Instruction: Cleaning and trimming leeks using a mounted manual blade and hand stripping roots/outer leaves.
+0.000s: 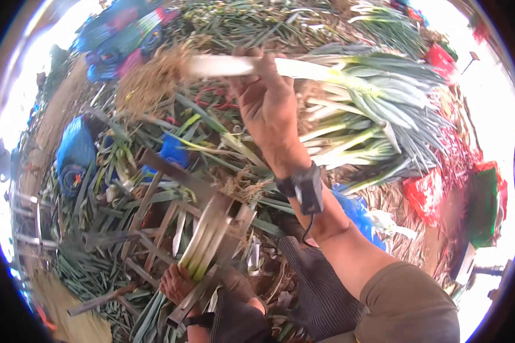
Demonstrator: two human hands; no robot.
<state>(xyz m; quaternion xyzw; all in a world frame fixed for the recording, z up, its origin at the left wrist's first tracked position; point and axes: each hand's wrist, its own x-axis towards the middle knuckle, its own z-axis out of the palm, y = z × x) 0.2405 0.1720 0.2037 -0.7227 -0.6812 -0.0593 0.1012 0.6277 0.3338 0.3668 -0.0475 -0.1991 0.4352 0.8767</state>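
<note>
Olive-brown sleeve [409, 297], black cabled wristband [307, 193]

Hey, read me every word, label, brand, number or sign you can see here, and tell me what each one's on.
No words or numbers can be read here.
Blue bag at the left: a round printed mark low on it, too small and blurred to read.
Blue packages at the upper left: round marks, too blurred to make out.
Leek in the right hand: no lettering visible.
</note>
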